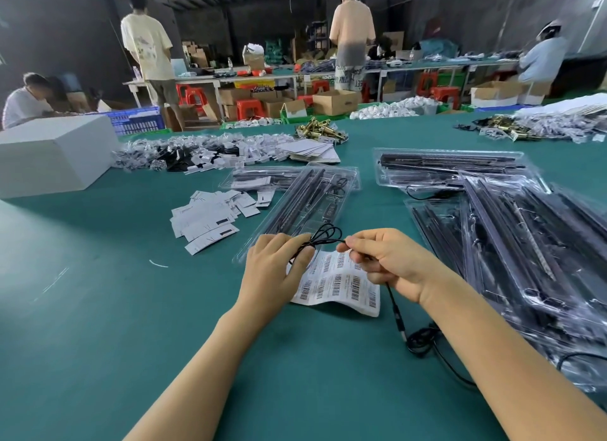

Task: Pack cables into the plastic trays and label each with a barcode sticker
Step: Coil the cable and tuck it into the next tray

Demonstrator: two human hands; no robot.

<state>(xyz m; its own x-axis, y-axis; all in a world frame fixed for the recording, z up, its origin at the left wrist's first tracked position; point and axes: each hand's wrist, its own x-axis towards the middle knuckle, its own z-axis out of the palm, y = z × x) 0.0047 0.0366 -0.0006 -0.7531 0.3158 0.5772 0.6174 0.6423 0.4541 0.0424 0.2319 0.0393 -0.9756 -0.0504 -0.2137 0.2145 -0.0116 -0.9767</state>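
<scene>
Your clear plastic tray (305, 204) ahead holds black rods; more filled trays (512, 243) are heaped at right, blurred. Your left hand (276, 269) and right hand (387, 263) both pinch the thin black cable (323, 237) above the barcode sticker sheet (338, 286), its far edge hidden.

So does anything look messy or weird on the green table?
A bit. The barcode sticker sheet is curled and wrinkled under both hands instead of flat. The black cable trails loose off its coil, and the trays on the right lie heaped crookedly over each other.
</scene>
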